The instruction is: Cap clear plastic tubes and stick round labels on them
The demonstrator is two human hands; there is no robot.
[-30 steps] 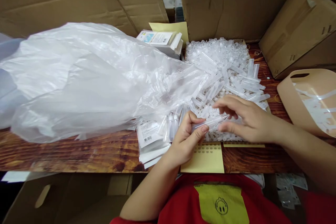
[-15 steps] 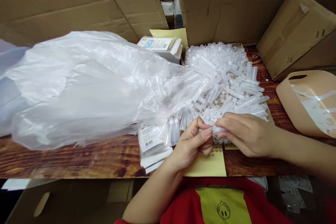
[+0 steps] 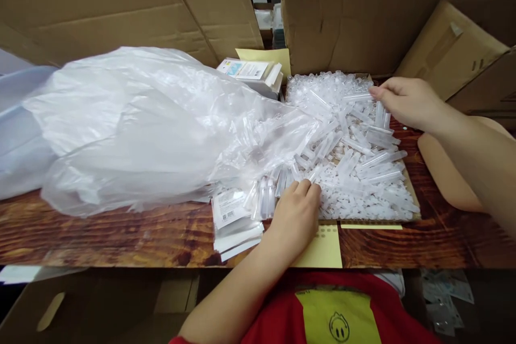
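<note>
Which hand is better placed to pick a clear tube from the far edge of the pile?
Right. The right hand already rests at the pile of clear tubes there; the left hand is at the near edge.

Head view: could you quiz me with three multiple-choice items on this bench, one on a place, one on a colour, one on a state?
1. Where is the right hand?
A. at the far edge of the tube pile
B. on the plastic bag
C. under the table

2. What colour is the paper sheet beside the left hand?
A. blue
B. yellow
C. black

3. How does the left hand lie?
A. raised high in the air
B. inside a cardboard box
C. fingers down on the tubes at the pile's near edge

Answers: 1 A, its fingertips pinch a clear tube at the pile's back. 2 B, the sheet on the wood is pale yellow. 3 C, its fingers rest among the near tubes.
</note>
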